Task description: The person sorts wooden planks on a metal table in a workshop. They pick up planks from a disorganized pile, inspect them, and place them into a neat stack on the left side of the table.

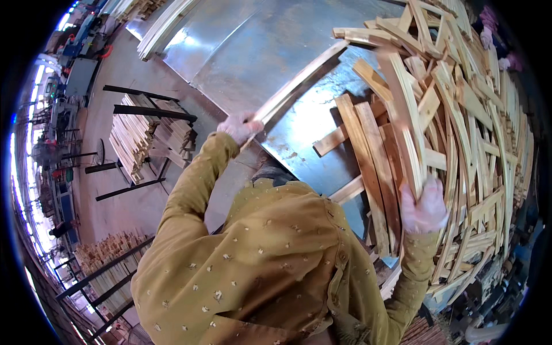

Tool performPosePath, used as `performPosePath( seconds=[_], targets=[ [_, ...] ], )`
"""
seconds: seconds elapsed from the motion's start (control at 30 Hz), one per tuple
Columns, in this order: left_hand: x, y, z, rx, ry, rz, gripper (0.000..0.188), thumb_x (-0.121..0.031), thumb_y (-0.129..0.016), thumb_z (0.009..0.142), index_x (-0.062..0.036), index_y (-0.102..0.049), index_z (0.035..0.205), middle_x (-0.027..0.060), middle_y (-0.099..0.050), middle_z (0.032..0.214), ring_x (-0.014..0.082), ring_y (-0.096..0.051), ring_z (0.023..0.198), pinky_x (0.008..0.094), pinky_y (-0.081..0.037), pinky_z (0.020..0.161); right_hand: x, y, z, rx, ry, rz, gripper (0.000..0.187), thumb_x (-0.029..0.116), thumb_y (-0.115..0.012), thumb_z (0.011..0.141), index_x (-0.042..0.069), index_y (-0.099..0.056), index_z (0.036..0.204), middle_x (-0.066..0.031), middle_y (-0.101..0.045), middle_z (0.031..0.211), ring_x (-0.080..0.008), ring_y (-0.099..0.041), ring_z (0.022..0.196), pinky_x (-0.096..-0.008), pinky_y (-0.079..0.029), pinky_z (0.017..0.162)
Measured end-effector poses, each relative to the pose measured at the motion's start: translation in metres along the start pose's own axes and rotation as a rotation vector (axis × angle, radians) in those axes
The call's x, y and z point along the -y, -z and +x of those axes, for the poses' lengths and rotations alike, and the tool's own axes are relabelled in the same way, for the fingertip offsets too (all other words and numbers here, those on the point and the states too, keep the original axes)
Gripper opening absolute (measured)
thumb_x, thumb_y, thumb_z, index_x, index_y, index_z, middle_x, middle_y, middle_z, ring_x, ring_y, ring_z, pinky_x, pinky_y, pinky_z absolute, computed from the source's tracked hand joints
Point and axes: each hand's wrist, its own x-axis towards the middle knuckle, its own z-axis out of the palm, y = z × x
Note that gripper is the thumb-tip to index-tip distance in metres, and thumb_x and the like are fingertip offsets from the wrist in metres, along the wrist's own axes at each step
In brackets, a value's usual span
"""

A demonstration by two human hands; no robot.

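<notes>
My left hand (238, 127) is closed around the near end of a long, narrow wooden strip (299, 83). The strip slants away over the shiny metal table (230, 57), its far end close to the wood pile. At the right, my right hand (424, 208) grips the near end of another wooden slat (402, 109), which is a little blurred. That slat stretches away from me along the heap of loose wooden pieces (454, 115). Several flat boards (368, 167) lie between it and the bare metal, some crossing one another.
Left of the table, a black metal rack (144, 115) holds stacked wooden strips. Another rack (109, 270) with many upright-looking pieces stands at the lower left. Long strips (164, 29) rest on the table's far left edge. Machines (80, 75) line the left side. Pinkish gloved hands (489, 29) show at the far right.
</notes>
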Motion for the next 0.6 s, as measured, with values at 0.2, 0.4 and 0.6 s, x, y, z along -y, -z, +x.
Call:
performPosePath(
  seconds=[0.2,0.4,0.6],
  targets=[
    [0.057,0.027,-0.006,0.528,-0.08,-1.434,0.07,-0.049,-0.068,0.086,0.0036,-0.055,0.129,0.0149,-0.067,0.1,0.0239,-0.065,0.083,0.036,-0.055,0.075,0.133,-0.111,0.186,-0.03,-0.046,-0.031,0.04,0.038,-0.067,0.086,0.006,-0.055,0.106,-0.0124,-0.063,0.092,-0.0294,-0.067,0.073,-0.0419,-0.055,0.059],
    [0.043,0.03,0.126,0.65,-0.097,-1.77,0.059,-0.04,-0.066,0.09,0.0039,-0.052,0.128,0.0207,-0.065,0.107,0.0316,-0.066,0.09,0.0449,-0.057,0.074,0.244,-0.226,0.205,0.205,-0.016,0.41,0.09,0.051,-0.067,0.085,-0.003,-0.031,0.146,-0.0278,-0.055,0.128,-0.0374,-0.054,0.122,-0.0407,-0.044,0.103],
    [0.028,0.051,0.175,0.443,0.143,-1.494,0.044,-0.031,-0.061,0.095,-0.0025,-0.056,0.129,0.0168,-0.064,0.121,0.0317,-0.062,0.11,0.0456,-0.052,0.094,0.316,-0.299,0.16,0.595,-0.459,0.82,0.092,0.032,-0.075,0.077,0.003,-0.025,0.148,-0.0209,-0.06,0.122,-0.0334,-0.058,0.114,-0.0379,-0.045,0.101]
  ],
)
